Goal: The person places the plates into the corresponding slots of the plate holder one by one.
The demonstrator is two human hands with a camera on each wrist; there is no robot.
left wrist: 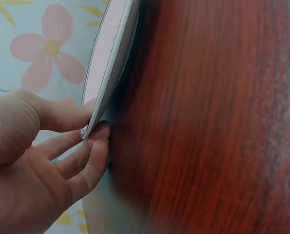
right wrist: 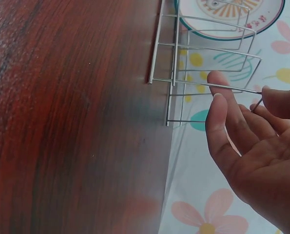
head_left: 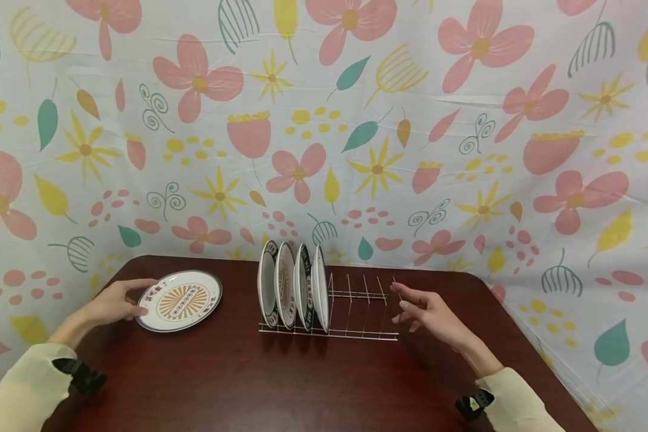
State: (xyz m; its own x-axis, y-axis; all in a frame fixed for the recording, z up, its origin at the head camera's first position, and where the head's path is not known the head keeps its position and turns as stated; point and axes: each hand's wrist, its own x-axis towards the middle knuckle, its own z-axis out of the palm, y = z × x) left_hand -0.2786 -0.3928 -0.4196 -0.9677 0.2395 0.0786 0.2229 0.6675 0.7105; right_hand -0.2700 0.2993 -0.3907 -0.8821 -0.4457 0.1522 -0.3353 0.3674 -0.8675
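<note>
My left hand pinches the left rim of a white plate with a sunburst print and dark lettering. In the left wrist view, the thumb lies on the face of the plate and the fingers are under its edge. A wire dish rack stands to the right, with several patterned plates upright in its left slots. My right hand holds the rack's right end wire between thumb and fingers; the right wrist view shows the thumb at the top corner of that wire.
The dark red-brown wooden table carries everything. Behind it hangs a white cloth printed with flowers and leaves. Each wrist wears a strapped black device, one on the left and one on the right.
</note>
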